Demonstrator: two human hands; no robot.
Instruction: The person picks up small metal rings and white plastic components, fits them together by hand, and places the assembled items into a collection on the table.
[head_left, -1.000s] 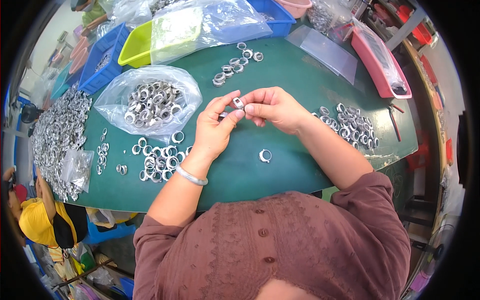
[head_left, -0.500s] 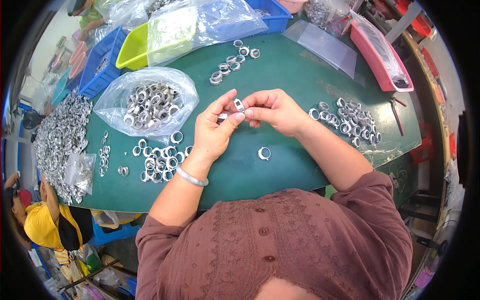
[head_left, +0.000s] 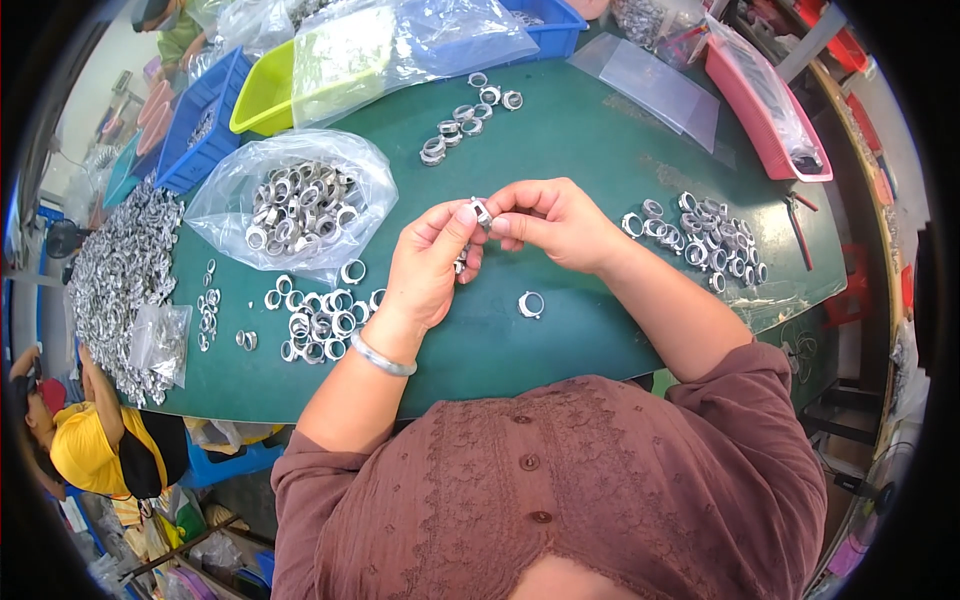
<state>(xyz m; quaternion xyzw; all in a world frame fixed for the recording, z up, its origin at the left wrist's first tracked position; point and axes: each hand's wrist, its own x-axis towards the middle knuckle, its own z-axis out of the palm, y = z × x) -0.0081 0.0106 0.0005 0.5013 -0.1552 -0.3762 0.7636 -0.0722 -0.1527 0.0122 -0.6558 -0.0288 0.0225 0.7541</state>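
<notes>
Over the middle of the green table [head_left: 560, 140], my two hands meet at a small silver metal ring [head_left: 481, 213]. My left hand [head_left: 430, 252] is closed, its thumb and forefinger pinching the ring from the left. Another small metal piece shows partly below, among its curled lower fingers. From the right, the fingertips of my right hand [head_left: 555, 225] pinch the same ring's other side. A lone metal ring [head_left: 531, 305] with small lugs lies flat on the table below my hands. Close to my left wrist is a cluster of similar rings [head_left: 318, 322].
A clear plastic bag [head_left: 375, 190] of rings lies left; a large heap of metal parts [head_left: 118, 280] is farther left. More rings [head_left: 718, 240] lie right, near red-handled pliers [head_left: 798, 230]. Lime [head_left: 262, 95], blue [head_left: 205, 140] and pink [head_left: 745, 115] bins line the edges. A person in yellow [head_left: 95, 450] is at left.
My left thumb has moved up onto the held ring, and my left fingers have curled in. The second metal piece now shows lower in that hand. My right hand keeps its pinch.
</notes>
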